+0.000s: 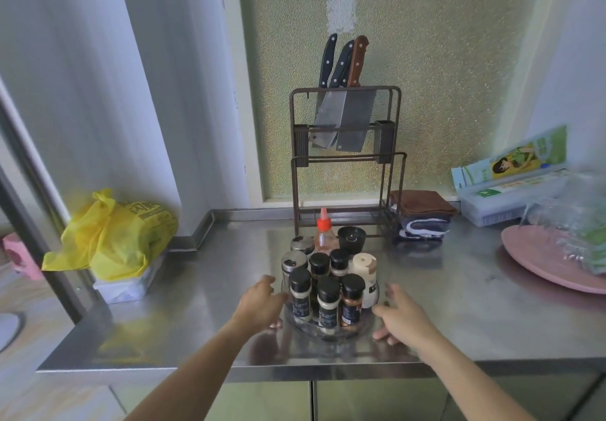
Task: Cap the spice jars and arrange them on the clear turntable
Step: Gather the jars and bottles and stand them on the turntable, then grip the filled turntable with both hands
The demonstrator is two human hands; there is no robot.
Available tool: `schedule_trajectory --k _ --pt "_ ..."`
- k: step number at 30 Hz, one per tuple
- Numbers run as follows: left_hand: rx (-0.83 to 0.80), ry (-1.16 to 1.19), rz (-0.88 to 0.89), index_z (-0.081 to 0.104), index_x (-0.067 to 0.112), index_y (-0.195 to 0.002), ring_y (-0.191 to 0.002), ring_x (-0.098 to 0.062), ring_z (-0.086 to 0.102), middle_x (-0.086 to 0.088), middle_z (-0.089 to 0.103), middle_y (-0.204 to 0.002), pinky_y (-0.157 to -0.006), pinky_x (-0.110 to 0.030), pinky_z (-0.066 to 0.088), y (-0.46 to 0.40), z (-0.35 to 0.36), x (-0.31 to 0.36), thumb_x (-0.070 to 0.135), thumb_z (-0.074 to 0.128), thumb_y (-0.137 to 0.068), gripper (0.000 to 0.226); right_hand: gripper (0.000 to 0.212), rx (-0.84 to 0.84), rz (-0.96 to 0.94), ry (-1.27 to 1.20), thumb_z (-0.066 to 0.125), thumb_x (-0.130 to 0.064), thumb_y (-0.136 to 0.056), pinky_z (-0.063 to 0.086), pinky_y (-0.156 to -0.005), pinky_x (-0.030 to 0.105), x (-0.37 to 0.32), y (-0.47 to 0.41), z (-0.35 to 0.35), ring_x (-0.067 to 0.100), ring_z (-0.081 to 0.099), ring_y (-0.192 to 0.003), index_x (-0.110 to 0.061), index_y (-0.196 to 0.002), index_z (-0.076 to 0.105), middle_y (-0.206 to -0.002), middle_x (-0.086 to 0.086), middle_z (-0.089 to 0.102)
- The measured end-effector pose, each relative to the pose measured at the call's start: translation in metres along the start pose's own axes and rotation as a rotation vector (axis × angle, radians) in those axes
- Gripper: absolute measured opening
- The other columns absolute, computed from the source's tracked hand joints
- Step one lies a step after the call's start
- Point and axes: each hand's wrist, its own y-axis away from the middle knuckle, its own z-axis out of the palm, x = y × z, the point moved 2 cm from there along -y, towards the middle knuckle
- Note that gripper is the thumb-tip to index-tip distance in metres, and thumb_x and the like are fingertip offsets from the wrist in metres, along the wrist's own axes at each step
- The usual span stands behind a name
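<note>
A clear turntable point(331, 333) sits on the steel counter and carries several capped spice jars. Three black-capped jars point(328, 302) stand in its front row, two more behind them. Two silver-lidded jars point(293, 264) are at its left, a white shaker point(363, 273) at its right, and a red-capped bottle point(324, 235) and a black cup-shaped container point(351, 238) at the back. My left hand point(260, 302) is at the turntable's left rim, fingers spread. My right hand point(401, 317) is at its right rim, also spread. Neither hand holds a jar.
A knife rack point(347, 158) with cleavers stands right behind the turntable. Folded cloths point(421, 214) lie to its right. A pink plate point(544, 260) and a wrap box point(511, 191) are at far right. A yellow bag point(114, 237) sits at left. The counter's front edge point(295, 371) is close.
</note>
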Motion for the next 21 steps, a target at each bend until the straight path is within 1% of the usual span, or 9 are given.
schedule_trajectory --k 2,4,6,8,11,14,17,19,21 --pt "-0.051 0.173 -0.043 0.031 0.007 -0.152 -0.078 -0.033 0.078 -0.015 0.06 -0.129 -0.072 -0.043 0.065 0.003 0.006 0.002 0.018 0.056 -0.098 0.06 0.038 -0.022 0.012 -0.088 0.048 -0.015 -0.102 0.057 -0.055 0.031 -0.001 0.003 0.01 0.025 0.077 -0.068 -0.025 -0.138 0.04 -0.132 0.004 0.06" --pt "-0.066 0.21 -0.028 0.041 0.006 -0.143 -0.078 -0.034 0.078 -0.007 0.068 -0.097 -0.071 -0.042 0.066 0.004 0.009 0.006 0.017 0.053 -0.098 0.048 0.034 -0.018 0.008 -0.128 0.049 -0.014 -0.102 0.06 -0.059 0.033 -0.002 0.003 0.015 0.028 0.077 -0.069 -0.029 -0.131 0.04 -0.114 -0.005 0.063" --pt "-0.082 0.221 0.005 0.055 0.011 -0.121 -0.078 -0.035 0.078 -0.012 0.075 -0.085 -0.074 -0.043 0.066 0.006 0.01 0.011 0.018 0.048 -0.098 0.025 0.036 -0.028 0.008 -0.18 0.052 -0.011 -0.101 0.064 -0.067 0.039 -0.003 0.003 0.02 0.03 0.077 -0.069 -0.03 -0.128 0.039 -0.104 -0.011 0.061" --pt "-0.094 0.244 0.022 0.058 0.015 -0.116 -0.076 -0.036 0.078 -0.022 0.077 -0.084 -0.073 -0.044 0.066 0.005 0.012 0.01 0.016 0.044 -0.098 0.023 0.037 -0.022 0.007 -0.261 0.052 -0.006 -0.101 0.064 -0.071 0.045 -0.003 0.002 0.024 0.034 0.077 -0.07 -0.029 -0.127 0.04 -0.097 -0.014 0.063" --pt "-0.083 0.287 0.065 0.059 0.012 -0.127 -0.068 -0.037 0.077 -0.018 0.079 -0.085 -0.067 -0.045 0.065 -0.002 0.015 0.001 0.009 0.044 -0.098 0.033 0.034 0.026 -0.018 -0.316 0.052 -0.003 -0.1 0.063 -0.073 0.051 -0.002 -0.002 0.027 0.038 0.076 -0.066 -0.026 -0.124 0.047 -0.093 -0.009 0.07" --pt "-0.062 0.331 0.09 0.061 0.014 -0.126 -0.067 -0.04 0.076 -0.016 0.079 -0.081 -0.064 -0.046 0.065 -0.003 0.015 -0.006 0.015 0.048 -0.101 0.028 0.036 0.052 -0.035 -0.336 0.049 0.002 -0.1 0.064 -0.067 0.047 -0.005 -0.003 0.029 0.037 0.075 -0.062 -0.025 -0.123 0.051 -0.083 0.0 0.077" --pt "-0.038 0.385 0.077 0.063 0.018 -0.121 -0.066 -0.042 0.075 -0.019 0.078 -0.08 -0.061 -0.05 0.064 -0.003 0.007 -0.009 0.018 0.05 -0.1 0.025 0.037 0.031 -0.054 -0.312 0.049 0.002 -0.1 0.064 -0.066 0.043 -0.016 -0.004 0.033 0.035 0.075 -0.062 -0.026 -0.124 0.05 -0.09 -0.002 0.075" --pt "-0.004 0.384 0.081 0.064 0.02 -0.12 -0.061 -0.034 0.075 -0.015 0.079 -0.086 -0.06 -0.047 0.064 -0.004 -0.005 -0.012 0.023 0.053 -0.099 0.024 0.039 0.029 -0.076 -0.299 0.049 0.002 -0.1 0.063 -0.066 0.042 -0.027 -0.007 0.037 0.036 0.075 -0.063 -0.029 -0.124 0.048 -0.085 -0.007 0.073" --pt "0.04 0.375 0.084 0.065 0.021 -0.119 -0.058 -0.027 0.075 -0.007 0.08 -0.089 -0.063 -0.037 0.065 -0.006 -0.019 -0.015 0.024 0.052 -0.099 0.024 0.042 0.007 -0.098 -0.289 0.049 0.002 -0.1 0.063 -0.066 0.043 -0.041 -0.014 0.044 0.038 0.075 -0.064 -0.032 -0.125 0.046 -0.08 -0.01 0.07"
